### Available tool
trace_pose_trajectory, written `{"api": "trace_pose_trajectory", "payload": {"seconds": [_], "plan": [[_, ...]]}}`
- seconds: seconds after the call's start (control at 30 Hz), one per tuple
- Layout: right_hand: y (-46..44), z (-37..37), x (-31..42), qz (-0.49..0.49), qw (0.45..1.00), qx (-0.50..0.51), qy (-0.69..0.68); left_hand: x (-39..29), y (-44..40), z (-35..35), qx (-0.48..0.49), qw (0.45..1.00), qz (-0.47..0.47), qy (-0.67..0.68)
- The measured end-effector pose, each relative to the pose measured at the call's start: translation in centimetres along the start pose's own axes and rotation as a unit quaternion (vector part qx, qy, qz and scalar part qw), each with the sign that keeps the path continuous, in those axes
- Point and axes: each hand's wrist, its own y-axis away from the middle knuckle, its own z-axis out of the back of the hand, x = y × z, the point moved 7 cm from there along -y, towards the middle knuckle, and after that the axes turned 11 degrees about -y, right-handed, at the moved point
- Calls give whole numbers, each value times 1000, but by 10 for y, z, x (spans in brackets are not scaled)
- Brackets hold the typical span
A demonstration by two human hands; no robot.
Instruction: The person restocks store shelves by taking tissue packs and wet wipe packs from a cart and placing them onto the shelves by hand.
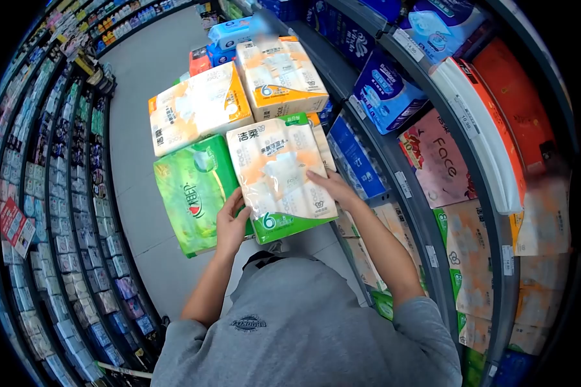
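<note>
Between my two hands is a white and orange tissue pack with green corners (279, 174). My left hand (232, 221) presses on its lower left side, beside the green tissue pack (193, 193). On the right side of the same pack lies my right hand (332, 188), thumb on its top face and the other fingers mostly hidden at the edge. Further forward, two packs with orange corners, one at the left (200, 106) and one at the right (281, 74), rest in the same pile.
Shelves of tissue packs (471, 258) rise close on my right, with blue packs (387, 90) higher up. Long shelves of small goods (64, 219) line the left side. Grey tiled floor (132, 97) runs between them. A blue wipes pack (235, 32) tops the pile's far end.
</note>
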Motion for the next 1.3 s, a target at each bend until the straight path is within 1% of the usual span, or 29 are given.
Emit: {"api": "trace_pose_trajectory", "payload": {"seconds": [0.03, 0.1, 0.17, 0.2, 0.23, 0.27, 0.3, 0.37, 0.43, 0.47, 0.57, 0.6, 0.67, 0.7, 0.77, 0.83, 0.9, 0.93, 0.97, 1.03, 1.07, 1.13, 1.17, 1.23, 1.3], "plan": [[0, 1, -2, 7, 1000, -11, -2, -2, 1, -3, 12, 1000, -5, 2], [1, -6, -7, 2, 993, 23, -113, -4, 0, 0, -6, 1000, -6, -12], [-1, -7, -11, 10, 986, 51, -156, 1, -4, 6, -7, 1000, -6, -15], [7, -11, -5, 12, 989, 43, -140, 1, -4, 8, -5, 999, 19, 30], [15, -12, 2, 19, 991, 26, -127, -1, -7, 9, 16, 999, 13, 36], [17, -9, 5, 54, 993, 19, -104, 0, -8, 10, 12, 999, 22, 43], [18, -6, 7, 84, 993, 12, -78, 0, -9, 12, 7, 1000, 23, 18], [23, 3, 8, 97, 994, -40, -1, 9, -15, 16, 5, 999, 16, 29], [32, 6, 7, 92, 994, -52, -28, 6, -17, 10, 45, 997, -2, 60], [36, 8, 5, 79, 995, -56, -35, 8, -18, 9, 48, 997, -3, 58], [45, 15, 2, 92, 992, -64, -66, 4, -18, 4, 57, 998, 1, 32], [44, 24, -6, 99, 988, -96, -70, 5, -22, 0, 65, 996, -12, 58], [68, 28, 2, 115, 982, -116, -99, -6, -24, -18, 90, 991, -35, 90], [75, 32, 1, 123, 978, -125, -111, -7, -26, -28, 109, 989, -37, 89], [98, 38, 2, 132, 971, -147, -137, -8, -31, -39, 99, 992, -59, 52], [116, 47, 2, 171, 956, -163, -171, -12, -30, -63, 143, 987, -65, 32], [144, 59, 5, 188, 942, -199, -193, -8, -31, -87, 167, 982, -46, 82], [160, 64, 7, 191, 940, -219, -179, -20, -21, -106, 222, 968, -25, 118], [176, 72, 7, 193, 937, -240, -163, -23, -21, -120, 244, 962, -24, 121], [207, 91, 2, 212, 925, -280, -143, -23, -6, -157, 414, 888, 26, 197], [224, 98, 2, 219, 923, -296, -115, -20, -2, -169, 442, 879, 46, 174], [264, 111, 4, 236, 914, -322, -67, -28, 16, -194, 477, 866, 25, 148], [286, 116, 4, 244, 910, -328, -70, -35, 28, -207, 500, 857, 6, 121], [332, 126, 10, 286, 890, -353, -18, -64, 54, -233, 506, 856, -21, 104], [382, 136, 15, 329, 869, -369, 1, -94, 80, -256, 524, 846, -73, 64]]}}
